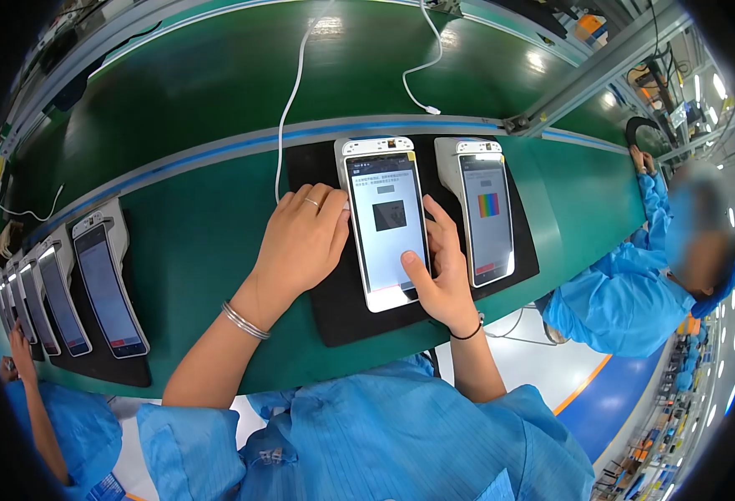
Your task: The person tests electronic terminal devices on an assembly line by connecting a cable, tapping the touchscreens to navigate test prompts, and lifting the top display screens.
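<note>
The white handheld device (pixel 384 250) is at the centre, upright on the scene, over the black mat (pixel 334 321), its screen lit. Its far end reaches close to the blue-striped rail (pixel 417 123); its near end stops short of the mat's near edge, with only a narrow strip of green tabletop (pixel 209 250) beyond. On the right, a slim gap parts it from a second device (pixel 491 238); the right hand's fingers occupy that space. More open tabletop spreads left, as far as the row of devices (pixel 110 292), and right of the mat. The device sits between both hands: the right hand (pixel 449 292) has its grip clamped on the near right side, thumb over the screen; the left hand (pixel 300 238) has its fingers gathered at the far left edge, where a white cable (pixel 279 159) disappears, and I cannot tell what that grip pinches. Co-workers sit farther left and right.
</note>
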{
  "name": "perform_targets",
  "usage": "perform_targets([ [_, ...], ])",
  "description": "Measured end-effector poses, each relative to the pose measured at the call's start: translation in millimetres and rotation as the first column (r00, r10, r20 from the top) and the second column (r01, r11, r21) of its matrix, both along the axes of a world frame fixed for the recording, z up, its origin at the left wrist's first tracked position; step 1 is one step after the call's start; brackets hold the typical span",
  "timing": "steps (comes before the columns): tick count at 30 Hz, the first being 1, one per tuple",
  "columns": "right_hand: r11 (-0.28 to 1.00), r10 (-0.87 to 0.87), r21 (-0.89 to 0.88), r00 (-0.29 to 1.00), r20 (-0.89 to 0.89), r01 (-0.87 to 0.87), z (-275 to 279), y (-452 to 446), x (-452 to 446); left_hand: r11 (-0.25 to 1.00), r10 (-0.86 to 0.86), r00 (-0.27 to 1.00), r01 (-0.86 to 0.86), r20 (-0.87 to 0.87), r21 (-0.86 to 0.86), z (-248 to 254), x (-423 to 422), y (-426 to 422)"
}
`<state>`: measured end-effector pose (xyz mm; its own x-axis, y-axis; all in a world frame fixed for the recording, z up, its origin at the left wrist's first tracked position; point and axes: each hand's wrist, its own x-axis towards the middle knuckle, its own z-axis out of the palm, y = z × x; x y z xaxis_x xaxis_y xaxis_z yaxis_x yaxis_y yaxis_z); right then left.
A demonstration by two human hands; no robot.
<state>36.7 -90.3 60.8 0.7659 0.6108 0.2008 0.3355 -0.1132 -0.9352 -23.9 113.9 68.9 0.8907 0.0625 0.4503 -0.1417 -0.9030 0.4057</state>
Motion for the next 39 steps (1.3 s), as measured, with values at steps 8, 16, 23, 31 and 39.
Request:
perform_targets([
  [8, 0.999, -0.019, 0.035, 1.000, -0.012, 0.019, 0, 1, -2, 0.995, -0.009, 0.999, 0.013, 0.040, -0.102, -4, 2, 4],
  [16, 0.918, -0.216, -0.156, 0.791, 0.572, 0.364, 60, -31, 67, 0.990, -0.013, 0.999, 0.019, 0.038, -0.139, -8, 3, 6],
  [23, 0.982, 0.061, -0.162, 0.980, -0.188, -0.092, 36, -47, 188, 0.989, -0.022, 0.998, 0.031, 0.061, -0.147, -9, 8, 7],
  [31, 0.996, 0.056, -0.049, 0.968, -0.245, -0.070, 29, -39, 176, 0.990, -0.029, 0.997, 0.038, 0.068, -0.135, -14, 13, 11],
  [39, 0.968, 0.050, 0.248, 0.961, -0.270, 0.019, 37, -39, 158, 0.985, -0.041, 0.999, 0.041, 0.004, -0.166, -13, 14, 13],
])
